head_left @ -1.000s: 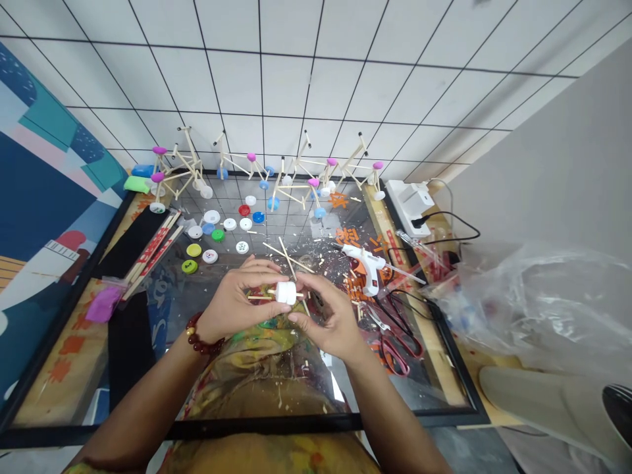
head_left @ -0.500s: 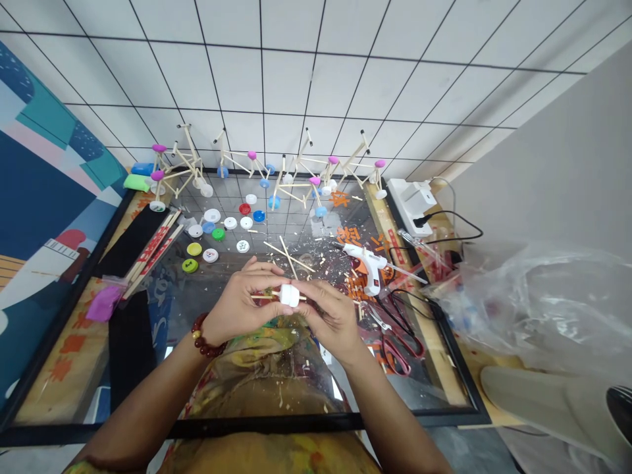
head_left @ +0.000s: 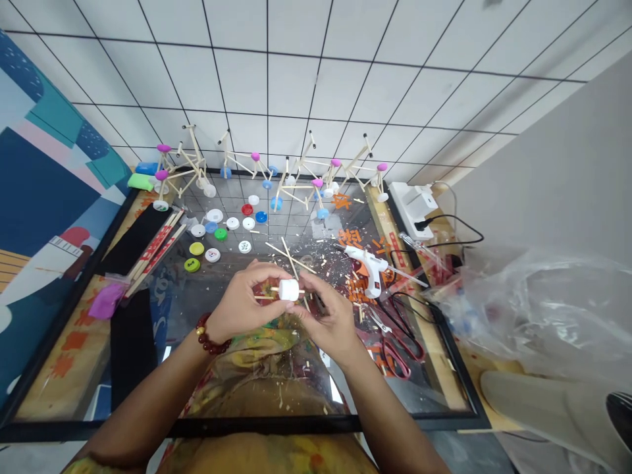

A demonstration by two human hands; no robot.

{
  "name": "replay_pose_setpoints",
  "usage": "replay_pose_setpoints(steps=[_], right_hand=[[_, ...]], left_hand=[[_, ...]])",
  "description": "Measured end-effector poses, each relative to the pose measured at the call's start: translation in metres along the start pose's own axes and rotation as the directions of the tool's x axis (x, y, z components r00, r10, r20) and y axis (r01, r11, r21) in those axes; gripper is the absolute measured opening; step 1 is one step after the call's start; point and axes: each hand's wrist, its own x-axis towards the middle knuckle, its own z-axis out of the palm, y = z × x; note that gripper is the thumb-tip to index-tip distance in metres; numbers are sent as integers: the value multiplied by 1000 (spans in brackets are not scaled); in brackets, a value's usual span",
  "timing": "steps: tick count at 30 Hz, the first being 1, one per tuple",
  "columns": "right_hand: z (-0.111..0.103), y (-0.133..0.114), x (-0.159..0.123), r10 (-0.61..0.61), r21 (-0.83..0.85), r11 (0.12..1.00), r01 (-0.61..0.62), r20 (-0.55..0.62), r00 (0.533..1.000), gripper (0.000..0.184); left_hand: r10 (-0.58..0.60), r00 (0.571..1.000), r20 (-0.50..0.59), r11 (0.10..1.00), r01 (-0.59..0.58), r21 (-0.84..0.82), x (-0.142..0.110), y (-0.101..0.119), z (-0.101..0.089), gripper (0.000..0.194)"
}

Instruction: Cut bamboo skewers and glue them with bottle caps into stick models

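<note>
Both hands meet over the middle of the glass-topped table. My left hand and my right hand pinch a white bottle cap from either side. A thin wooden stick runs through or behind the cap, its end showing past my left fingers. A dark bead bracelet circles my left wrist. Whether the stick is fixed to the cap I cannot tell.
Loose coloured caps lie beyond my hands, with stick-and-cap models along the far edge. A white glue gun and red scissors lie to the right. Chopstick packets sit left, a clear plastic bag right.
Both hands keep their hold on the cap and have turned it slightly. The view has shifted a little; nothing else on the table moved.
</note>
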Motion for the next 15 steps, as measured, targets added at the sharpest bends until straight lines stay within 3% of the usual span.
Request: replay_pose_setpoints(steps=[8, 11, 15], right_hand=[[-2, -6, 3, 1, 79, 997, 2, -30, 1000, 16], [-2, -9, 4, 56, 99, 994, -50, -63, 996, 11], [-2, -8, 3, 115, 117, 988, -101, -121, 986, 10]], left_hand=[[-123, 992, 36, 974, 127, -186, 0, -5, 3, 27], [-160, 987, -16, 958, 151, -245, -1, -11, 6, 49], [-104, 986, -130, 976, 77, -202, 1, -19, 12, 78]])
